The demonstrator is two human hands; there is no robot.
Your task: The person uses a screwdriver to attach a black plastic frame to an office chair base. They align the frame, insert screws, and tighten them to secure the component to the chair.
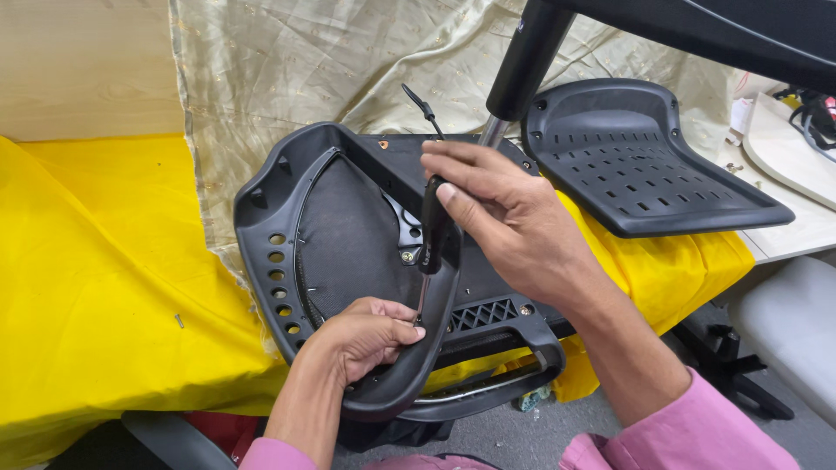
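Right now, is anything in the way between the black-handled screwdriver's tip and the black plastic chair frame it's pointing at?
Nothing visible blocks it. The right hand grips the black-handled screwdriver, and its shaft runs down clear to the black plastic chair frame. The left hand pinches at the tip, so the contact spot itself is hidden.

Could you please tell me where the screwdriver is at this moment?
In the head view, the screwdriver stands near centre, gripped by the right hand, its tip beside the left hand at the black chair back frame.
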